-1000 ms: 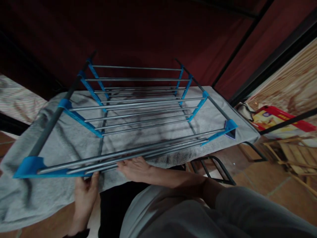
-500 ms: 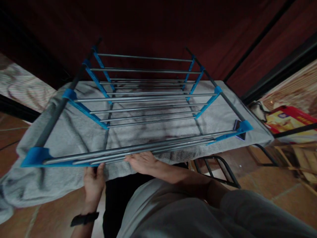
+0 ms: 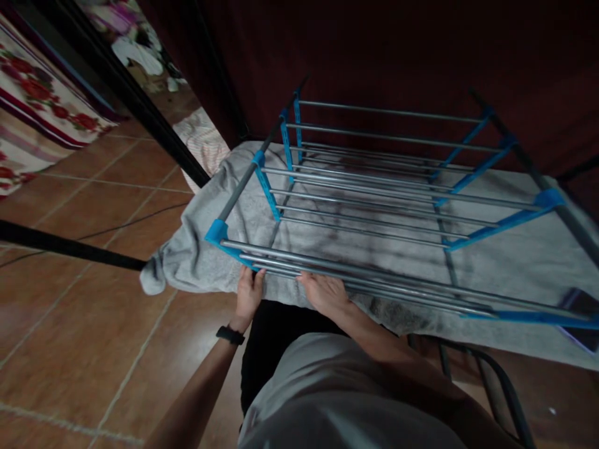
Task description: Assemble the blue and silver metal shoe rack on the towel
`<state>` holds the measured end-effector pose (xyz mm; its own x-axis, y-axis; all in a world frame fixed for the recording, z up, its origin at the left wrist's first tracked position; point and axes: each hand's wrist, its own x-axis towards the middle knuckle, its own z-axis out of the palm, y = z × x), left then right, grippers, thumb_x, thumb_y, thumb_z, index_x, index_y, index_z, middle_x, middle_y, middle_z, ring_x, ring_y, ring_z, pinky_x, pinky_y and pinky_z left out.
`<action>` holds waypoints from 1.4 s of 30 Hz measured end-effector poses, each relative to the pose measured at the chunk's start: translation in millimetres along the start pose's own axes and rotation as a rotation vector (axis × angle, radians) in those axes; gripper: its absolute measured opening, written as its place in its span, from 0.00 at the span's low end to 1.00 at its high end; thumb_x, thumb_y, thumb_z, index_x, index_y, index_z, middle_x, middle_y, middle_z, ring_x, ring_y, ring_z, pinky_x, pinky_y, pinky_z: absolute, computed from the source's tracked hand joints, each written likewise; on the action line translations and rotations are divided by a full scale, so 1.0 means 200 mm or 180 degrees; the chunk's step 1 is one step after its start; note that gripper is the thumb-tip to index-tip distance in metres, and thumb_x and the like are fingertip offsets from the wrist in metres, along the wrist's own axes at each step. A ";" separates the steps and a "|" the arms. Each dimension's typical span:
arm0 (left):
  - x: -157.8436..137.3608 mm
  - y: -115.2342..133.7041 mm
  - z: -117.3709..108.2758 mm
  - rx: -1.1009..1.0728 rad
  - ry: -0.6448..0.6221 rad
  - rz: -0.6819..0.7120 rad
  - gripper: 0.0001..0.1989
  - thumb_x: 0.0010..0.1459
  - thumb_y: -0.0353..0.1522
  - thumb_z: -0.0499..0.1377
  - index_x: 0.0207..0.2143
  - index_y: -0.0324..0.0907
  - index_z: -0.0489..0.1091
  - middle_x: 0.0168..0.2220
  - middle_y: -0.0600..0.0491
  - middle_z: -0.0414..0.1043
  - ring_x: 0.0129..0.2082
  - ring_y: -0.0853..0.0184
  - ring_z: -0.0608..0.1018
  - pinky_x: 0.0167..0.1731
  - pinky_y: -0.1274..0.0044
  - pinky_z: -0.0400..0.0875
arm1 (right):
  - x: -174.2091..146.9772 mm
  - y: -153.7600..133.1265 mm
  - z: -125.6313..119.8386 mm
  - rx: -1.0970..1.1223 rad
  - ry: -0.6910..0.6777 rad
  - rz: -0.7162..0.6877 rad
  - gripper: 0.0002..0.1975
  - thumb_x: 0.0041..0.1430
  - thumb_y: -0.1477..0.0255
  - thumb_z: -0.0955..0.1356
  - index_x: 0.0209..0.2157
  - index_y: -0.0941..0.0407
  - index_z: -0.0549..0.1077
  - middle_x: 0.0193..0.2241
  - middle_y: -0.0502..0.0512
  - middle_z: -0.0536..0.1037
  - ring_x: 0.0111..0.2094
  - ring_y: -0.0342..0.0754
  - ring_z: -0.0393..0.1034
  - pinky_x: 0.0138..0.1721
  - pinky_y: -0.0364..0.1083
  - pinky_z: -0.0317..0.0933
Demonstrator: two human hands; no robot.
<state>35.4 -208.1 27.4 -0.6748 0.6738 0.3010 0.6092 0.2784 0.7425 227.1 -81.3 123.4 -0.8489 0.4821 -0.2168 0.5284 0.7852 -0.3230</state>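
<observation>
A shoe rack of grey metal tubes (image 3: 374, 274) and blue plastic side brackets (image 3: 218, 232) lies across a grey cloth-covered surface. My left hand (image 3: 248, 292) is closed on the lowest front tube near the left bracket, thumb on top and the other fingers partly hidden below. A little to the right, my right hand (image 3: 324, 292) rests over the same bundle of front tubes, its fingers curled round the lower one. Several parallel tubes run together along this front edge. A black band (image 3: 230, 335) circles my left wrist.
The grey cloth (image 3: 201, 249) hangs over the left edge. A dark phone-like slab (image 3: 580, 305) lies under the right front bracket. Black metal bars (image 3: 70, 246) stand left over the tiled floor (image 3: 93, 324). A dark red panel (image 3: 374, 50) rises behind.
My view has turned left, so the rack sits further right and more floor shows. Both hands remain on the front tubes, with little change in their hold.
</observation>
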 end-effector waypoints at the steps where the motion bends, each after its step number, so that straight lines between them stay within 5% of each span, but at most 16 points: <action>1: 0.00 0.00 0.00 -0.0007 -0.0004 0.0007 0.15 0.64 0.44 0.51 0.41 0.41 0.67 0.40 0.47 0.70 0.49 0.58 0.72 0.54 0.63 0.66 | 0.00 0.00 0.00 -0.0016 -0.0001 0.0000 0.21 0.72 0.64 0.51 0.51 0.52 0.70 0.43 0.57 0.81 0.44 0.51 0.76 0.43 0.47 0.66; 21: 0.00 -0.03 0.00 -0.0001 -0.0035 0.0077 0.14 0.64 0.43 0.51 0.38 0.43 0.66 0.41 0.47 0.68 0.46 0.59 0.71 0.52 0.64 0.67 | 0.00 -0.01 -0.03 -0.0044 -0.0001 -0.0030 0.20 0.72 0.63 0.52 0.53 0.52 0.69 0.44 0.58 0.80 0.45 0.52 0.76 0.44 0.48 0.66; 26: 0.02 -0.04 0.00 0.0052 -0.0049 0.0105 0.16 0.63 0.45 0.51 0.41 0.42 0.67 0.43 0.46 0.69 0.48 0.57 0.72 0.53 0.62 0.67 | -0.02 0.00 0.00 -0.0056 0.0285 -0.0085 0.19 0.71 0.63 0.54 0.55 0.53 0.66 0.45 0.57 0.79 0.45 0.51 0.75 0.46 0.49 0.65; 32: 0.03 -0.04 0.00 0.0013 -0.0072 -0.0002 0.18 0.61 0.46 0.53 0.43 0.42 0.67 0.41 0.48 0.68 0.46 0.57 0.73 0.51 0.61 0.69 | -0.15 0.07 0.07 -0.0157 0.1030 -0.0503 0.24 0.69 0.74 0.57 0.65 0.54 0.55 0.59 0.58 0.68 0.58 0.51 0.63 0.59 0.51 0.55; 36: -0.02 0.01 -0.01 -0.0086 0.0174 -0.0261 0.19 0.59 0.43 0.57 0.48 0.42 0.65 0.42 0.48 0.66 0.41 0.61 0.74 0.43 0.66 0.74 | -0.26 0.19 0.12 -0.0200 0.1187 -0.0444 0.25 0.68 0.77 0.58 0.65 0.55 0.56 0.59 0.59 0.68 0.58 0.50 0.62 0.59 0.51 0.54; 42: -0.14 0.20 -0.04 0.0325 0.0873 0.0077 0.23 0.61 0.37 0.56 0.57 0.42 0.60 0.53 0.42 0.62 0.53 0.56 0.68 0.48 0.63 0.71 | -0.39 0.30 0.16 -0.0291 0.1398 -0.0184 0.26 0.66 0.79 0.60 0.64 0.55 0.58 0.57 0.58 0.70 0.56 0.50 0.63 0.60 0.52 0.52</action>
<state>76.0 -222.0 53.5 -0.7385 0.4748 0.4788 0.6559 0.3414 0.6732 325.0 -83.7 90.7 -0.8130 0.5402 0.2172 0.4932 0.8373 -0.2361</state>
